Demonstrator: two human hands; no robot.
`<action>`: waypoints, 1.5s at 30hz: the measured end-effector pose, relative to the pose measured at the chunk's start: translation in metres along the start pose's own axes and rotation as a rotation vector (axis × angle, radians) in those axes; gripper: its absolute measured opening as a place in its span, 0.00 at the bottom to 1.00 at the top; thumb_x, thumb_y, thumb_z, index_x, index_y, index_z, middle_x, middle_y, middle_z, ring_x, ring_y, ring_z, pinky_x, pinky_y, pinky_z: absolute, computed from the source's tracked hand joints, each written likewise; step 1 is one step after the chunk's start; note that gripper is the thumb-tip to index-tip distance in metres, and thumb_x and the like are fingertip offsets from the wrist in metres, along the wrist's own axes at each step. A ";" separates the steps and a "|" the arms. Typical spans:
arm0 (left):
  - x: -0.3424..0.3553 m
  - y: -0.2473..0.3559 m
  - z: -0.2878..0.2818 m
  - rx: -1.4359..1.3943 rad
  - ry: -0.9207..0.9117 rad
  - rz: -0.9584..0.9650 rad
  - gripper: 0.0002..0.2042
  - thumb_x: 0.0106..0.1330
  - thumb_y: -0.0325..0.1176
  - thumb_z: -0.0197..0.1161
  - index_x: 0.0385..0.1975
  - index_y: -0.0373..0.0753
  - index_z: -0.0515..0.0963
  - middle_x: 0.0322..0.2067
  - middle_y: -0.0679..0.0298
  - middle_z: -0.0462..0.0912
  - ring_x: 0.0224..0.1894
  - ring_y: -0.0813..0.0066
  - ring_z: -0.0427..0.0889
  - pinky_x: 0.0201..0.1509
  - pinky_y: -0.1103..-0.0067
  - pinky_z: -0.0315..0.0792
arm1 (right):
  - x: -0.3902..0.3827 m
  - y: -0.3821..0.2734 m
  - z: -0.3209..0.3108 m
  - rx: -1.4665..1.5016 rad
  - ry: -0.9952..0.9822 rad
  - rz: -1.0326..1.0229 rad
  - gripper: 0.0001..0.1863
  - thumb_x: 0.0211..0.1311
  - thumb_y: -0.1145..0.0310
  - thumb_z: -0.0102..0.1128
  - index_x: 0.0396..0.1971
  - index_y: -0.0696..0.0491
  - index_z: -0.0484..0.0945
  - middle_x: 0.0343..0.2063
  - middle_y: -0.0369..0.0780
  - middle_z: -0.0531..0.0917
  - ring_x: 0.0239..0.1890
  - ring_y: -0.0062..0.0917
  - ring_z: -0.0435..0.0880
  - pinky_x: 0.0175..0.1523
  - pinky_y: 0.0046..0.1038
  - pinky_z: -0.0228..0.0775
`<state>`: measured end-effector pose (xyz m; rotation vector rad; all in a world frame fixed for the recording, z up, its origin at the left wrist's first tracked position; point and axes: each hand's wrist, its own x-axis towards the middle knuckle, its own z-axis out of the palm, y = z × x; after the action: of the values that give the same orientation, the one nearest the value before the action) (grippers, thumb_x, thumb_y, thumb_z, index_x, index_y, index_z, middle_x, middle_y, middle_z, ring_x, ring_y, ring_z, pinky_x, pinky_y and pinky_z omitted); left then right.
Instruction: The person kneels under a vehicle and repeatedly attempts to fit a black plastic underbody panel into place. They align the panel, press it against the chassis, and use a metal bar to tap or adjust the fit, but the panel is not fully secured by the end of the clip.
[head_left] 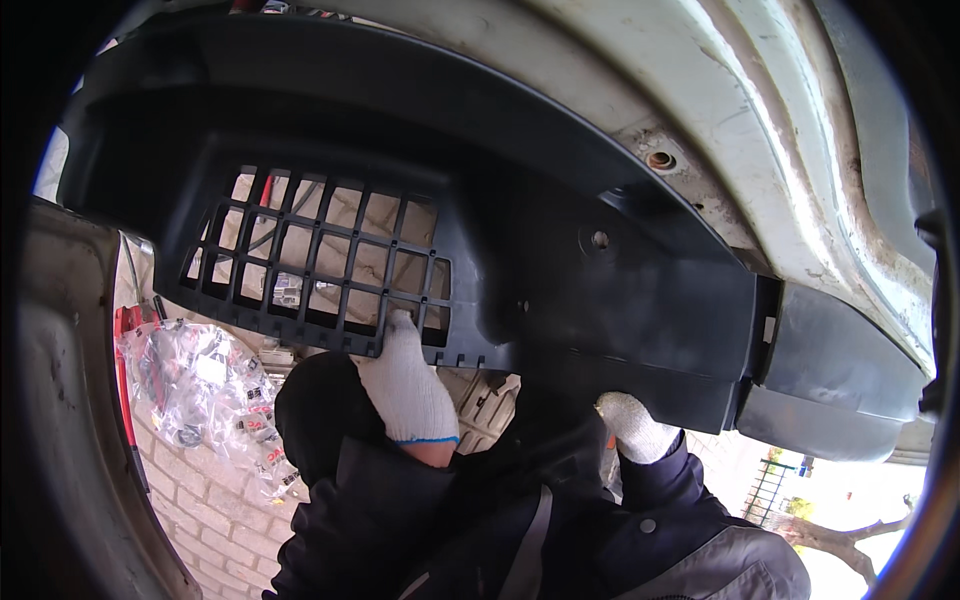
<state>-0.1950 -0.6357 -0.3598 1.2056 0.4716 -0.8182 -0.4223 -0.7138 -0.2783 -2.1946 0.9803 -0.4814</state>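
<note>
Black plastic panel spans the view before me, along pale curved bodywork, its long axis running left to right and slanting down rightward, gridded end to the left. Of my hands, the left grips the grid's lower edge, its other fingers hidden; the right meets the lower edge farther along, but I can't tell whether it grips. Shadow blurs the panel's left tip. Below, crumpled clear plastic lies on brick paving.

Left hand at grille, right hand beside panel, perhaps against it — bag leftward on paving
</note>
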 end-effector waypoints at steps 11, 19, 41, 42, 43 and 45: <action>0.005 -0.003 -0.003 0.007 -0.030 0.015 0.23 0.77 0.29 0.58 0.70 0.39 0.66 0.61 0.58 0.74 0.63 0.63 0.77 0.71 0.65 0.72 | 0.016 -0.006 -0.003 0.257 0.024 0.042 0.17 0.57 0.73 0.73 0.48 0.58 0.87 0.47 0.47 0.89 0.48 0.39 0.88 0.53 0.36 0.82; -0.004 0.001 0.000 -0.260 -0.125 -0.018 0.23 0.75 0.30 0.59 0.68 0.40 0.66 0.60 0.61 0.74 0.61 0.67 0.75 0.68 0.67 0.71 | 0.000 0.004 0.003 0.230 0.054 0.121 0.17 0.59 0.75 0.71 0.49 0.58 0.87 0.48 0.45 0.88 0.48 0.36 0.89 0.53 0.35 0.83; 0.012 -0.020 -0.018 0.274 -0.269 0.526 0.17 0.78 0.32 0.61 0.60 0.29 0.74 0.56 0.56 0.79 0.60 0.66 0.79 0.69 0.73 0.73 | 0.006 -0.014 0.025 0.411 0.233 0.094 0.11 0.63 0.74 0.72 0.44 0.59 0.87 0.41 0.45 0.88 0.42 0.33 0.88 0.47 0.31 0.81; 0.010 -0.017 -0.015 -0.109 -0.299 0.254 0.17 0.79 0.34 0.60 0.60 0.29 0.74 0.56 0.57 0.80 0.60 0.67 0.79 0.69 0.72 0.72 | 0.010 -0.017 0.029 0.468 0.281 0.094 0.10 0.63 0.74 0.72 0.44 0.59 0.87 0.40 0.45 0.88 0.42 0.33 0.88 0.46 0.31 0.81; 0.008 -0.014 -0.009 -0.497 -0.348 -0.003 0.18 0.80 0.36 0.60 0.60 0.28 0.75 0.55 0.57 0.81 0.60 0.67 0.79 0.69 0.72 0.72 | 0.016 -0.019 0.031 0.485 0.291 0.072 0.10 0.63 0.74 0.72 0.43 0.59 0.87 0.40 0.45 0.88 0.41 0.33 0.88 0.46 0.31 0.81; 0.003 -0.009 0.000 -0.574 -0.325 -0.051 0.19 0.81 0.40 0.58 0.61 0.32 0.75 0.57 0.59 0.80 0.60 0.68 0.79 0.71 0.71 0.71 | 0.027 -0.022 0.029 0.464 0.278 -0.015 0.09 0.63 0.75 0.71 0.42 0.59 0.87 0.38 0.45 0.88 0.39 0.34 0.88 0.44 0.32 0.81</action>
<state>-0.1999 -0.6380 -0.3677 0.5217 0.4301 -0.8296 -0.3773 -0.7107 -0.2811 -1.7473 0.8849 -0.9397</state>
